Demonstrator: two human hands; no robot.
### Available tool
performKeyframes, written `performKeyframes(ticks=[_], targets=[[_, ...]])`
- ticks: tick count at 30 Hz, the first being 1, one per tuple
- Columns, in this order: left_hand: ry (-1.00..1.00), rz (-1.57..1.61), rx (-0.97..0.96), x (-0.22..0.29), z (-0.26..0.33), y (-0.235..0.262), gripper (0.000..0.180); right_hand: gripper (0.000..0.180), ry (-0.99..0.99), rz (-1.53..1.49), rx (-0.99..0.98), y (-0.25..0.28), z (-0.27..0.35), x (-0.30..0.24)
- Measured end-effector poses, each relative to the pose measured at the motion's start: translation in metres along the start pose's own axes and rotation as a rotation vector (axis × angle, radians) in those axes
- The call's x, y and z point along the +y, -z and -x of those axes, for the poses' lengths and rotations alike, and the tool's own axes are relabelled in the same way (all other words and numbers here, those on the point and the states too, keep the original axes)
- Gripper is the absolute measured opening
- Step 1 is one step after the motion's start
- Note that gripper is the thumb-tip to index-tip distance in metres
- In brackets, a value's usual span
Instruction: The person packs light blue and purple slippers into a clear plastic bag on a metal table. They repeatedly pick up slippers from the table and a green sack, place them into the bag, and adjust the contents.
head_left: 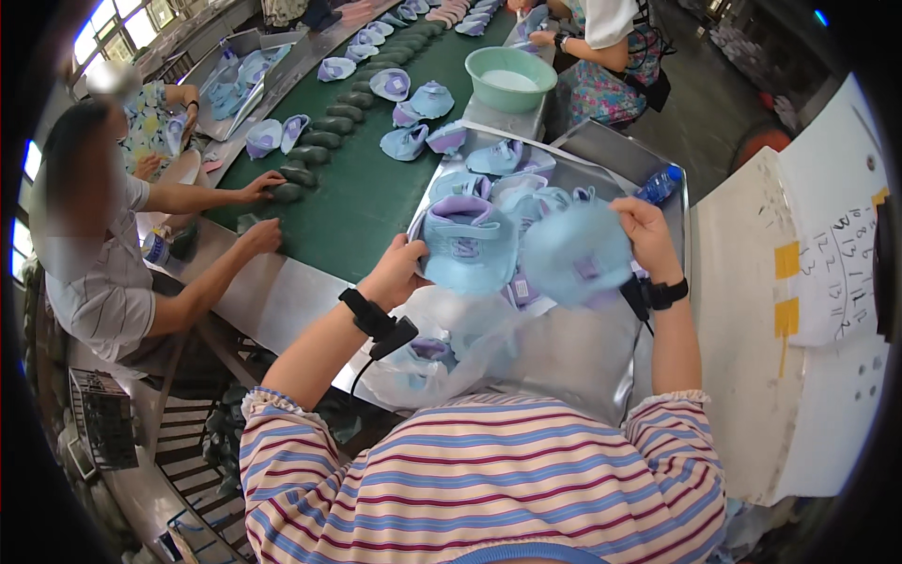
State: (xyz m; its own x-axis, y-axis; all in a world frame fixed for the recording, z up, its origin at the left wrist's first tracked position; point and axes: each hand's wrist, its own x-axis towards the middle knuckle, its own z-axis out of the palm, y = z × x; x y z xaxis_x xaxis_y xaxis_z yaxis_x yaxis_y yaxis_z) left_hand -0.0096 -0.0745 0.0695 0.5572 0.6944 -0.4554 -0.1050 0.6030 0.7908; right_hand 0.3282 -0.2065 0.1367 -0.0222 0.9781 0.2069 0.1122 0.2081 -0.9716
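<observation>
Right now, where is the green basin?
In the head view, the green basin stands right of centre near the top, between the green tabletop and a person in floral clothing, beyond the piled blue shoe uppers.

1. The left upper (475, 254): I hold it raised by its left edge. It is light blue, with purple lining showing around the opening and a darker purple laced patch at its middle. The opening faces far, and the broad, rounded toe comes near, toward me. It keeps a full, domed shape.

2. The right upper (564, 249): I hold this one up too, pinching its far right edge. It is the same light blue, with a small purple patch right of its middle and a purple tinge along its near edge. It is blurred, so I cannot tell which way its toe points.

3. The two are side by side, their facing edges very close; I cannot tell whether they touch.
</observation>
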Motion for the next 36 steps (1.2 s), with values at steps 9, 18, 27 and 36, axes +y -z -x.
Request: performKeyframes(ticks=[9, 18, 27, 36], targets=[[-0.277, -0.138, -0.120, -0.008, 0.008, -0.061, 0.056, 0.030, 0.106, 0.877, -0.117, -0.120, 0.001, 0.027], [-0.661, -0.645, -0.118, -0.003, -0.018, -0.040, 0.065, 0.039, -0.022, 0.811, 0.004, -0.111, -0.005, 0.047], [-1.333, -1.161, -0.055, 0.006, -0.024, -0.045, 0.025, 0.023, 0.005, 0.911, 0.365, -0.089, -0.005, 0.075], [-1.634, -1.428, 0.130, 0.028, -0.033, 0.002, 0.028, 0.043, -0.396, 0.200, 0.371, 0.035, 0.029, 0.073]])
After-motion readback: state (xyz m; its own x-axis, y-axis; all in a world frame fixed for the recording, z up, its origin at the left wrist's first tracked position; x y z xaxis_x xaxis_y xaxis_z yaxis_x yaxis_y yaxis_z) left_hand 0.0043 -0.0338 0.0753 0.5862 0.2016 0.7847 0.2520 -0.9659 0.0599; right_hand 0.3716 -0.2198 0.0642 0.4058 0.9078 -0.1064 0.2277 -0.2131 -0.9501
